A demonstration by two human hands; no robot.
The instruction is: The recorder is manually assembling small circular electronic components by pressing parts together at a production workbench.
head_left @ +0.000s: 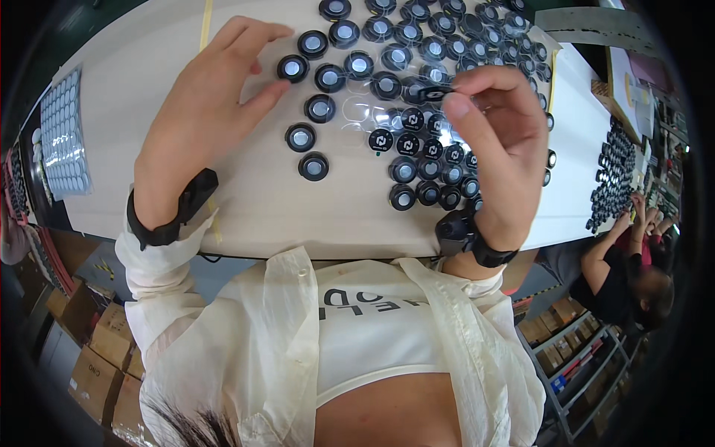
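The discs (313, 166) were black with pale blue-grey centres, the caps (381, 140) black with white marks, the table (257, 208) beige with a yellow stripe (206, 26), the shirt (279, 343) cream, the top (380, 346) white, lettered in black, the wristbands (155, 234) black, and the boxes (97, 380) brown.

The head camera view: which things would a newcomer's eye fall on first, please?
Most likely the dozens of round black discs with pale grey centres, crowded over the middle and upper right of the pale tabletop. Next, right of centre, the bare right hand pinches a small black piece with a white mark; at upper left, the bare left hand is open beside the discs.
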